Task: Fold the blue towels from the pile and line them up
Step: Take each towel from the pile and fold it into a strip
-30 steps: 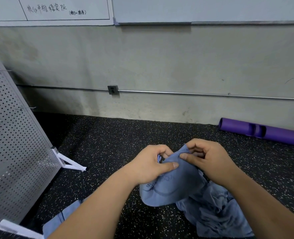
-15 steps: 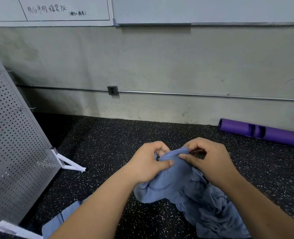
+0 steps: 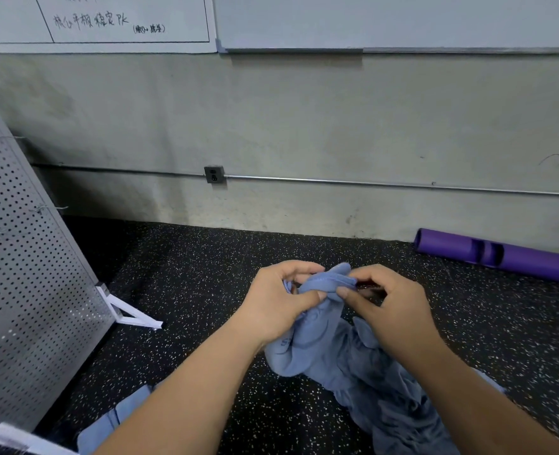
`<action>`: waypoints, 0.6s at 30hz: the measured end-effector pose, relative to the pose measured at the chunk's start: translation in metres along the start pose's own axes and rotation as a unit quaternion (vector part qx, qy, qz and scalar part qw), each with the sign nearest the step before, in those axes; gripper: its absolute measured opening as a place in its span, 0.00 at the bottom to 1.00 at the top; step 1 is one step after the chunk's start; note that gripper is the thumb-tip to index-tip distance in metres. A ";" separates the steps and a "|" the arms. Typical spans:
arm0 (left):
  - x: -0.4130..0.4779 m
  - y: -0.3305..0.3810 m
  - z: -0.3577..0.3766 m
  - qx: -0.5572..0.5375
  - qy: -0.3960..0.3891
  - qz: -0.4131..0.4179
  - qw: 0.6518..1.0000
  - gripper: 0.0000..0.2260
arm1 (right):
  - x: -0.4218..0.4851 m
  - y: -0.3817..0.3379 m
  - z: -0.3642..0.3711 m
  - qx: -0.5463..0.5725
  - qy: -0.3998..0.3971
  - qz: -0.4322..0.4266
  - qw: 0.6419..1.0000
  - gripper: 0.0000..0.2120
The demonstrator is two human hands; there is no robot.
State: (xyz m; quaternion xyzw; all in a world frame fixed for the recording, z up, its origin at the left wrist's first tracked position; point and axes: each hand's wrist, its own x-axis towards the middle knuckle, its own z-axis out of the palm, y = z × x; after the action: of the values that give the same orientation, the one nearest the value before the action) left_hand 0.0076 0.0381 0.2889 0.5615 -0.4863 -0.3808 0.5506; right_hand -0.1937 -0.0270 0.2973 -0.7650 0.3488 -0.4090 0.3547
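Fingertips of the left hand and right hand pinch the bunched top edge of a blue towel, hanging over the pile at near right. Seemingly finding corners; next, slide apart and spread it.

Both forearms bare, entering from 7 and 5 o'clock and converging near centre. Left hand: fingers curled, thumb pinching the top edge of the blue towel. Right hand: at 3 o'clock of the left, thumb and forefinger pinching the same edge. Thumb tips almost meet.
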 end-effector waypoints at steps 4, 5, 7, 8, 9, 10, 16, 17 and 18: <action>-0.006 0.003 0.000 0.006 -0.067 -0.005 0.998 0.12 | 0.000 0.000 0.005 0.057 -0.024 0.037 0.997 0.09; -0.008 0.006 0.001 0.004 -0.078 -0.012 0.997 0.09 | 0.000 0.000 0.005 0.062 -0.033 0.037 0.997 0.10; -0.009 0.007 0.002 -0.007 -0.065 -0.045 0.997 0.13 | -0.001 0.001 0.006 0.062 -0.041 0.037 0.997 0.12; -0.008 0.005 0.003 -0.017 -0.048 -0.064 0.997 0.19 | -0.001 0.001 0.006 0.061 -0.039 0.037 0.997 0.13; -0.007 0.003 0.003 -0.030 -0.033 -0.083 0.996 0.23 | -0.001 0.000 0.007 0.061 -0.037 0.035 0.997 0.13; -0.006 0.000 0.003 -0.047 -0.023 -0.100 0.994 0.25 | -0.001 0.001 0.007 0.061 -0.037 0.034 0.997 0.13; -0.003 -0.005 0.001 -0.094 -0.058 -0.135 0.985 0.07 | -0.002 0.002 0.013 0.076 -0.034 0.022 0.996 0.11; -0.002 -0.005 -0.001 -0.096 -0.061 -0.137 0.984 0.07 | -0.002 0.002 0.013 0.086 -0.036 0.028 0.995 0.11; -0.002 -0.006 -0.002 -0.096 -0.060 -0.139 0.984 0.07 | -0.003 0.002 0.013 0.094 -0.041 0.036 0.994 0.10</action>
State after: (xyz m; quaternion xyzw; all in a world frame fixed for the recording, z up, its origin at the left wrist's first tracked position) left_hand 0.0100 0.0398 0.2826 0.5442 -0.3966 -0.5316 0.5139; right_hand -0.1837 -0.0223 0.2893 -0.7317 0.3212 -0.3952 0.4531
